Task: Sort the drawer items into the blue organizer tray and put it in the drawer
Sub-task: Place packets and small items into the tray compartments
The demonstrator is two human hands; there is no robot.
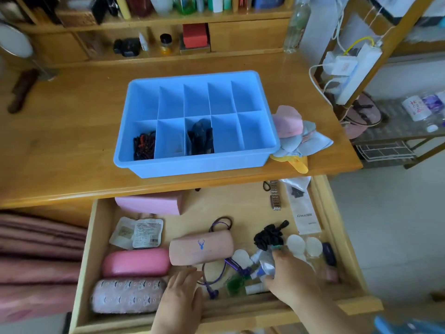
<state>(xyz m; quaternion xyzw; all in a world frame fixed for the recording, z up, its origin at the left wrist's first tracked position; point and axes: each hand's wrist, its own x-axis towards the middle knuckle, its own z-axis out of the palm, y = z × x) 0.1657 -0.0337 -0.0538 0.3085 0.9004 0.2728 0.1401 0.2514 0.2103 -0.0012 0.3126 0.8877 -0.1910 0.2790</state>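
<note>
The blue organizer tray (192, 165) stands on the desk above the open wooden drawer (86, 261). Dark beads and a dark bundle fill two of its front compartments. My right hand (289, 276) is inside the drawer at the front right and holds a small silver tube (267, 261) among little bottles. My left hand (183, 300) rests with straight fingers at the drawer's front, beside a purple cord (226, 266). In the drawer lie a pale pink glasses case (199, 247), a pink case (134, 262), a patterned case (125, 295) and a black scrunchie (267, 237).
A pile of pastel cloths (296, 133) lies against the tray's right side. A pink box (149, 203), sachets (137, 232), a metal watch band (274, 196) and a packet (303, 213) are further back in the drawer. A shelf with bottles lines the desk's rear.
</note>
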